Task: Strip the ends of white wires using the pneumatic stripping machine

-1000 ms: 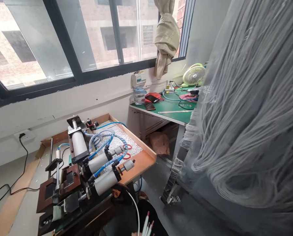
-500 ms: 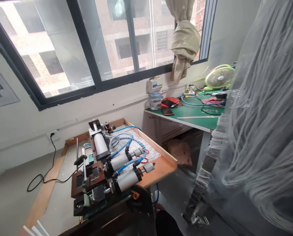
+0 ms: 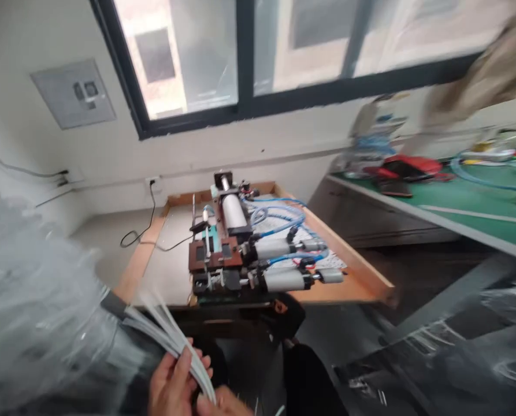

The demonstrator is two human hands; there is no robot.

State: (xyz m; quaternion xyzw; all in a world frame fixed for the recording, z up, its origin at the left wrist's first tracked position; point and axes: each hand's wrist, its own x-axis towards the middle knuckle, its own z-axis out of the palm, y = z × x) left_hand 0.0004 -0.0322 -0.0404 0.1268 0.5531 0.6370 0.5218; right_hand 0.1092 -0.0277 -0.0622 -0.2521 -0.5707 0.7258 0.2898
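A small bundle of white cables [image 3: 171,335] rises from the bottom of the view, its cut ends pointing up and to the left. My left hand [image 3: 175,375] is closed around the bundle, thumb lying across it. Lower down, at the bottom edge, my right hand [image 3: 223,403] pinches the same cables and is partly cut off. Beyond the hands stands a bench machine with silver air cylinders [image 3: 284,280], blue air hoses [image 3: 284,231] and brown clamp blocks [image 3: 214,254]. The cable tips are blurred.
The machine sits on a wooden-edged table [image 3: 362,274]. A plastic-wrapped mass [image 3: 45,300] fills the left side. At right is a green-topped table [image 3: 470,205] with a red cloth or bag [image 3: 418,166] and a phone-like dark object [image 3: 392,186]. Wrapped material lies low at right.
My view has swung left and down, so the machine appears further right. Both hands have come into view on the white cables, whose tips alone showed before at the lower left.
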